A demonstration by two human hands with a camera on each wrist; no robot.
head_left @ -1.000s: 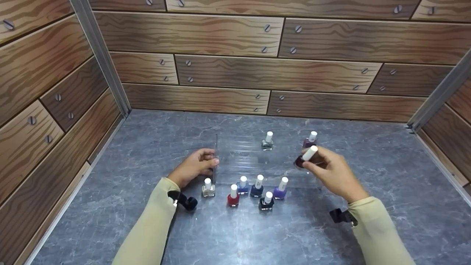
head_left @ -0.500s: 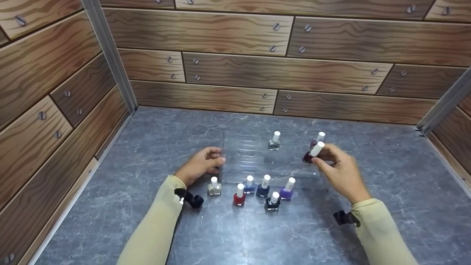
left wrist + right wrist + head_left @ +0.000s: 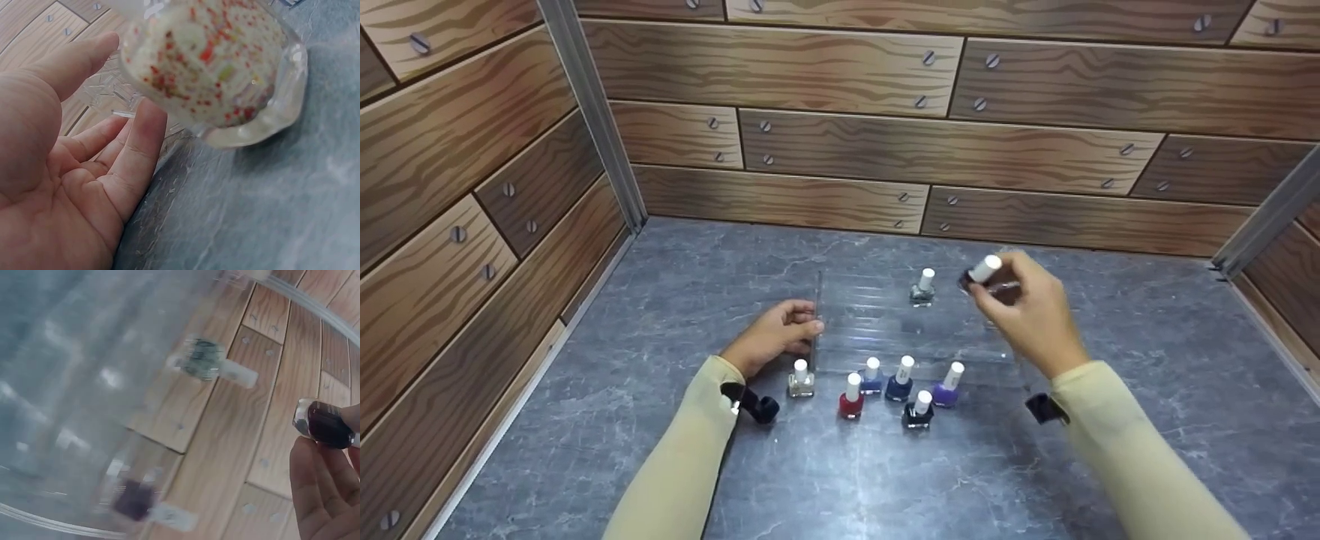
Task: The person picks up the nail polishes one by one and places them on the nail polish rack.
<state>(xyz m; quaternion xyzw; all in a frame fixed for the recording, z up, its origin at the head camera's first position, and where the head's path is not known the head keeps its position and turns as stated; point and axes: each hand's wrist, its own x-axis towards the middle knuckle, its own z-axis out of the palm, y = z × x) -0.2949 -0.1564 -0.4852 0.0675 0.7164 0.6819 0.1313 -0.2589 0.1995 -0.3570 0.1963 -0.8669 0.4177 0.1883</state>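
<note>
My right hand [image 3: 1024,315] holds a dark red nail polish bottle [image 3: 326,424] with a white cap, tilted, above the right rear part of a clear plastic rack [image 3: 862,345]. With thumb and fingers, my left hand [image 3: 772,337] grips the rack's left edge. On the rack stands a grey-green glitter polish [image 3: 922,291]. A dark purple polish [image 3: 135,500] on it shows blurred in the right wrist view, hidden behind my right hand in the head view. Beside my left hand is a clear polish with red flecks [image 3: 214,67].
In front of the rack stand white-capped polishes: red [image 3: 851,405], light blue [image 3: 871,382], navy [image 3: 898,386], purple [image 3: 946,393] and black [image 3: 919,414]. The grey marbled table [image 3: 720,255] meets wood-patterned walls [image 3: 825,150] at the back and sides.
My right hand has moved up and away, toward the rack's rear, with the dark red polish, and now covers the dark purple one. The left hand stays on the rack's edge.
</note>
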